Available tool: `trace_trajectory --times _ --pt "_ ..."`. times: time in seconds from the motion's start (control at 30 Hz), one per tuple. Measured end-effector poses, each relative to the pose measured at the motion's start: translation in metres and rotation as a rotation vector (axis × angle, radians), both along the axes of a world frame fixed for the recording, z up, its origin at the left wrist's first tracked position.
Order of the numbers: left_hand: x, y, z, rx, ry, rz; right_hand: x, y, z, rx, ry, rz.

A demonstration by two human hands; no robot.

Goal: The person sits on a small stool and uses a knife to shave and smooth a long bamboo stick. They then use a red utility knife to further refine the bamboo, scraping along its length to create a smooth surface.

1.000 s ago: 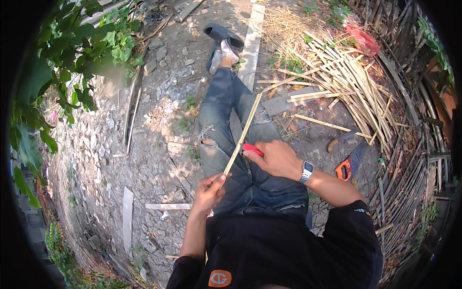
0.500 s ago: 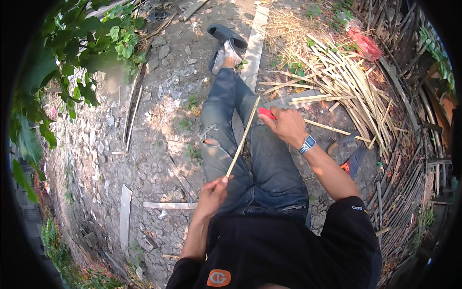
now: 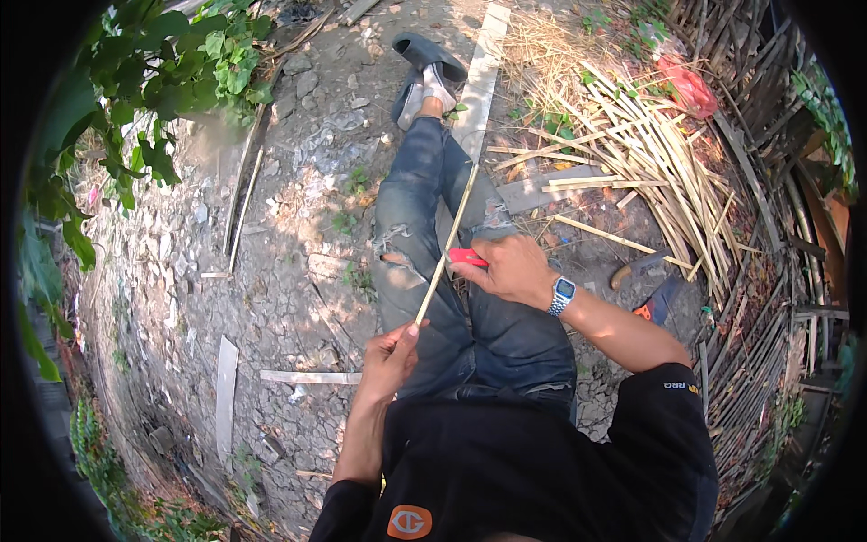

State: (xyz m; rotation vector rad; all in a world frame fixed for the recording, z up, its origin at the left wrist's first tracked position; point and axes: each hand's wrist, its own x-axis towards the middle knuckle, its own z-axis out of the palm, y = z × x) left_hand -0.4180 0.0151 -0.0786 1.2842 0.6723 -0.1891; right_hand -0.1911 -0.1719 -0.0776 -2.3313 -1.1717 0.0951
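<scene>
My left hand (image 3: 390,359) pinches the near end of a thin pale bamboo strip (image 3: 461,212). The strip slants up and away over my jeans, its far end near my shins. My right hand (image 3: 513,273) is closed on a small red tool (image 3: 467,258) that looks like a cutter handle. Its tip meets the strip about halfway along; any blade is too small to make out. A metal watch (image 3: 564,293) sits on my right wrist.
A heap of split strips (image 3: 659,172) lies at the far right, beside a red plastic bag (image 3: 688,88). Nearer are a curved wooden handle (image 3: 637,269) and a blue-and-orange saw-like tool (image 3: 659,303). Flat boards (image 3: 228,397) lie on the left, and leafy branches (image 3: 172,72) overhang there.
My right hand has drawn the red tool toward me and left, from near the strip's far end to its middle. The strip's near end has shifted slightly left and toward me.
</scene>
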Motion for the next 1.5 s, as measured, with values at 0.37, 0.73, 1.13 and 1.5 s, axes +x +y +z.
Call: trace_trajectory --times 0.37,0.73,1.13,1.5 --pt "-0.055 -0.005 0.028 -0.047 0.051 -0.111 0.206 -0.152 -0.049 0.092 -0.083 -0.867" --pt "-0.001 0.003 0.030 0.058 -0.077 0.008 0.025 -0.054 0.032 0.090 0.078 -0.255" --pt "-0.005 -0.013 0.038 0.080 -0.085 -0.053 -0.005 -0.022 0.017 0.178 0.062 -0.124" --pt "0.000 -0.013 0.035 0.094 -0.068 -0.025 -0.021 -0.027 0.031 0.077 0.132 -0.066"
